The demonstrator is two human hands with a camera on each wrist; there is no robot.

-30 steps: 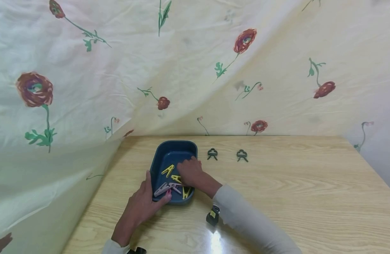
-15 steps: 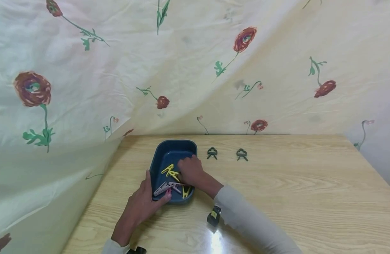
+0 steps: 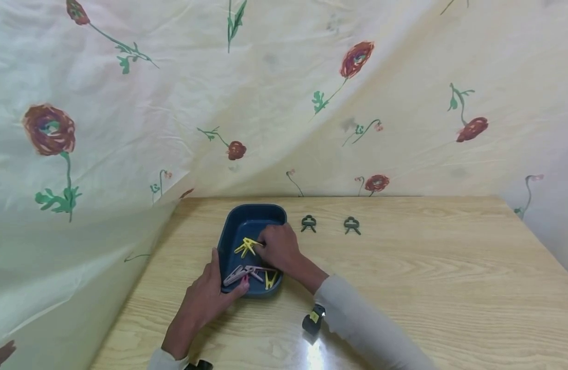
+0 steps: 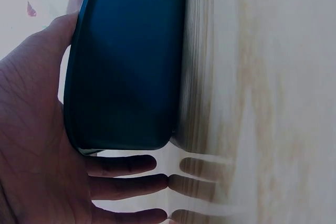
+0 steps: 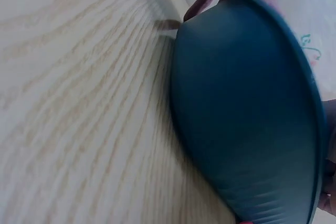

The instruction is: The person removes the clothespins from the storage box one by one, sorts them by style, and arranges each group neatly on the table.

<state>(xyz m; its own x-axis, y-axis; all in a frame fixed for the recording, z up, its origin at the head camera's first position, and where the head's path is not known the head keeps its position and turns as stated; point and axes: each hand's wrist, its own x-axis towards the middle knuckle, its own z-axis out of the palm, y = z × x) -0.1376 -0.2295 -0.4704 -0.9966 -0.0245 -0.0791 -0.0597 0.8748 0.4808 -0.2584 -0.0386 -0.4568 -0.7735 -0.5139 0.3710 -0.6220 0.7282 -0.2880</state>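
Right hand point(image 3: 280, 248) nearer, seemingly pinching a yellow peg point(image 3: 256, 242); fingertips half hidden. Peg points toward tray's point(image 3: 256, 211) left wall.

A pale grey right sleeve point(image 3: 367, 324) and a pale left sleeve point(image 3: 165, 361).
The right one has a small black camera point(image 3: 310, 324) with a yellow patch point(image 3: 314, 316); the left has a black camera point(image 3: 201, 365) too.

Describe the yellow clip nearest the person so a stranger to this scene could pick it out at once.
On the wooden table, find the dark blue tray with the left hand against it. In its near right corner in the head view lies the yellow clip, beside the pale clips. The other visible yellow clips are farther from the person, by the right hand.
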